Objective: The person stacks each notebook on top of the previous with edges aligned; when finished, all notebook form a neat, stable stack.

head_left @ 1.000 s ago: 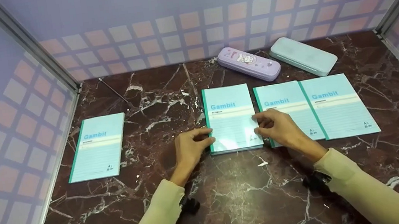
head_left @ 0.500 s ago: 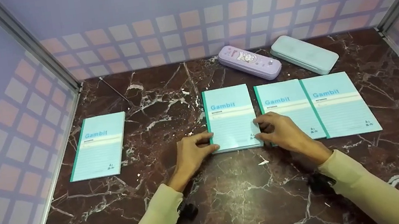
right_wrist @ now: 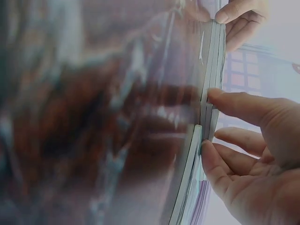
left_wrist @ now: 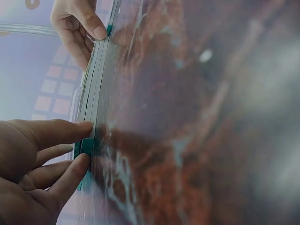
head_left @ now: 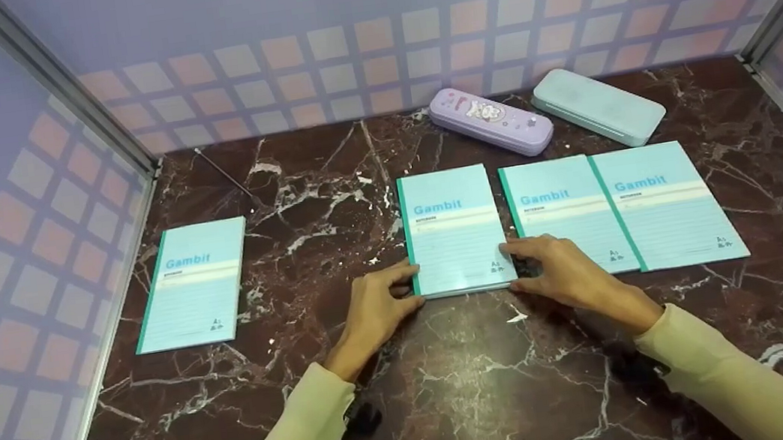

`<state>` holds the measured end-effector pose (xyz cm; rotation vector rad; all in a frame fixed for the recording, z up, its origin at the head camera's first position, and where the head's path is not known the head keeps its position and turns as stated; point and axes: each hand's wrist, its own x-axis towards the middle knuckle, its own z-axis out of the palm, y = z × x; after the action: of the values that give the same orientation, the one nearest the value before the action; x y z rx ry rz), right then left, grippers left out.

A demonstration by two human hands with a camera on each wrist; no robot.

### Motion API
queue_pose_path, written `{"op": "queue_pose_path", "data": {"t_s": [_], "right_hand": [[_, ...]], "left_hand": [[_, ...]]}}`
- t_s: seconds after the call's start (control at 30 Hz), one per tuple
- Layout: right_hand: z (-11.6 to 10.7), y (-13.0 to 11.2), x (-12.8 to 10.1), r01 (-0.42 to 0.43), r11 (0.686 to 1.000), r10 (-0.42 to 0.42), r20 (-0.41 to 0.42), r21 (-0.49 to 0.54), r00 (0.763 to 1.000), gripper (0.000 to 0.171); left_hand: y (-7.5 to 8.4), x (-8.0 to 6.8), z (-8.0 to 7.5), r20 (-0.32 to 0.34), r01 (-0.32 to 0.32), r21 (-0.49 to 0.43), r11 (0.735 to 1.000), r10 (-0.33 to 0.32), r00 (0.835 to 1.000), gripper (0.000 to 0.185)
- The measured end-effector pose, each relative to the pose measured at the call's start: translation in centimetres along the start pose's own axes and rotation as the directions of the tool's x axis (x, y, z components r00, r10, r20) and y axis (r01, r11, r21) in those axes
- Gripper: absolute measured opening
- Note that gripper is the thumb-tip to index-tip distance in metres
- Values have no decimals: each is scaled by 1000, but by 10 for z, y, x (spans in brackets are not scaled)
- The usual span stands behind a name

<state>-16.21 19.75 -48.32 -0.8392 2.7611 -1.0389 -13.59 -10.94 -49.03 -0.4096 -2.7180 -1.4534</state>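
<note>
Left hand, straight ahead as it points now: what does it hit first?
The notebook stack in the middle, on its green spine side. The left hand looks to be in contact there, so probably no free run, though exact contact is hard to judge.

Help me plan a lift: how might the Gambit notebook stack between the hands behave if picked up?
The Gambit notebook stack may slide apart, since the wrist views show separate layers along its edge. Lying flat and low, it seems unlikely to roll or tip. Its thin layers would probably flex if lifted singly.
</note>
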Motion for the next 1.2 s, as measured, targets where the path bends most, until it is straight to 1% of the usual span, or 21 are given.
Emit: {"op": "queue_pose_path", "data": {"t_s": [0.23, 0.5, 0.77, 0.93, 1.07, 1.2], "right_hand": [[2, -2, 0, 25, 999, -25, -3, -38, 1000, 54], [4, -3, 0, 51, 996, -52, -18, -74, 998, 53], [3, -4, 0, 43, 998, -44, -24, -52, 999, 53], [1, -3, -1, 38, 999, -39, -13, -35, 999, 52], [-1, 0, -3, 27, 1000, -27, 5, -2, 1000, 51], [-6, 3, -3, 10, 998, -12, 28, 56, 1000, 52]], "left_hand": [[1, 0, 0, 1, 7, 1, 1000, -7, 1000, 44], [2, 0, 2, -14, 13, 21, 1000, -13, 1000, 44], [3, -1, 2, -30, 3, 38, 999, -2, 1000, 42], [3, -1, 1, -18, -6, 35, 999, 6, 1000, 41], [3, -1, -1, 10, -4, 5, 1000, 4, 1000, 41], [5, 1, -3, 24, 24, -29, 999, -23, 999, 41]]}}
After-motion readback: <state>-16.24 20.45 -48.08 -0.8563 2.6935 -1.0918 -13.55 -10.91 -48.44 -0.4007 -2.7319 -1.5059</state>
